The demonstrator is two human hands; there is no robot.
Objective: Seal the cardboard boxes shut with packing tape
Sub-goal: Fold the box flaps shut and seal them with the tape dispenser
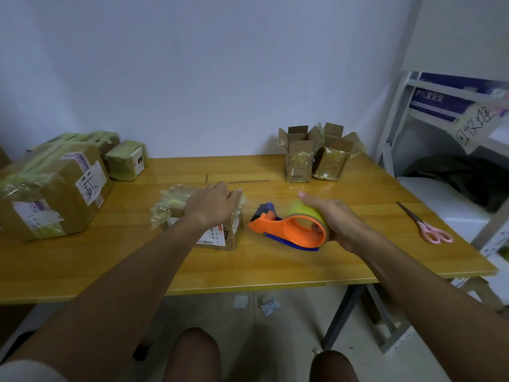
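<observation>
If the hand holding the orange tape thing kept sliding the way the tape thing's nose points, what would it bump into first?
Probably the small cardboard box under the left hand. The right hand grips the tape dispenser, whose nose points left at that box across a short bare gap of table. Depth is hard to judge from one view.

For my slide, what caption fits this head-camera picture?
Left hand rests on a box; right hand grips the tape dispenser.

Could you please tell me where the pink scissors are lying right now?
In the head view, the pink scissors lie flat near the right edge of the wooden table, to the right of the right hand holding the orange tape dispenser.
</observation>
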